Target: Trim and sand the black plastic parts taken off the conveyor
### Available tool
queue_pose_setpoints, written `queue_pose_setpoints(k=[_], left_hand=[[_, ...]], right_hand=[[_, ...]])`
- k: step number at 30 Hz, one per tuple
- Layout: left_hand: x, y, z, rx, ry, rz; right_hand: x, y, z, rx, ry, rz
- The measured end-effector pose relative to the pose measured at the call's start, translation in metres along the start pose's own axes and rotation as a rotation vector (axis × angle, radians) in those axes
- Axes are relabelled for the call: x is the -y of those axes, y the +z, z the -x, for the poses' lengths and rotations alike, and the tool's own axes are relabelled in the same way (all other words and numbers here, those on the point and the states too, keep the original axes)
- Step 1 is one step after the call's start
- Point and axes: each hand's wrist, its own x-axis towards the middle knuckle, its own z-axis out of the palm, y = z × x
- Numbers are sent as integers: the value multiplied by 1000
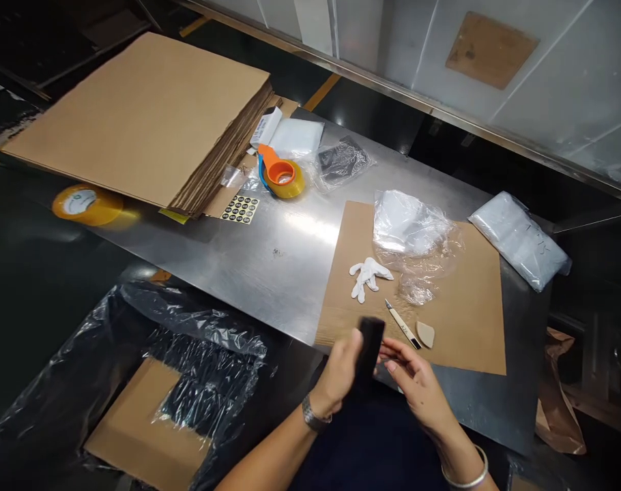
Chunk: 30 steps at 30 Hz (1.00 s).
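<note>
My left hand (340, 372) grips a flat black rectangular object (370, 348), held upright in front of my body at the table's near edge. Motion blurs it, so its exact kind cannot be made out. Close to its right side is my right hand (413, 382), fingers stretched toward it and apart from the thumb; whether the fingertips touch it is unclear. Just beyond the hands, a craft knife (402, 324) rests on a cardboard sheet (474, 327). Beside the knife is a small beige pad (425, 335). White gloves (370, 276) lie crumpled farther back.
Clear plastic bags (410, 225) cover part of the cardboard. A wrapped white pack (520, 239) lies at the right. Stacked cardboard (151, 116), a tape dispenser (280, 174) and round stickers (240, 209) occupy the left side. A plastic-lined container (131, 293) stands below left.
</note>
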Motion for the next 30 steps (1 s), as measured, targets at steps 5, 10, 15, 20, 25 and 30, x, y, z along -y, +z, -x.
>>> queue_pose_setpoints(k=[5, 10, 15, 20, 25, 30], left_hand=[[14, -23, -47, -145, 193, -290], [37, -18, -94, -128, 239, -316], [62, -5, -122, -216, 295, -377], [81, -8, -130, -337, 435, -592], [75, -12, -118, -367, 533, -693], [35, 11, -111, -126, 392, -140]], right_hand=[[-27, -30, -56, -457, -191, 535], [-11, -81, -156, -648, -306, 747], [-4, -114, -241, -661, -346, 955], [-12, -126, -262, -673, -377, 1037], [-2, -123, -239, -720, -483, 1002], [3, -86, -182, -567, -600, 954]])
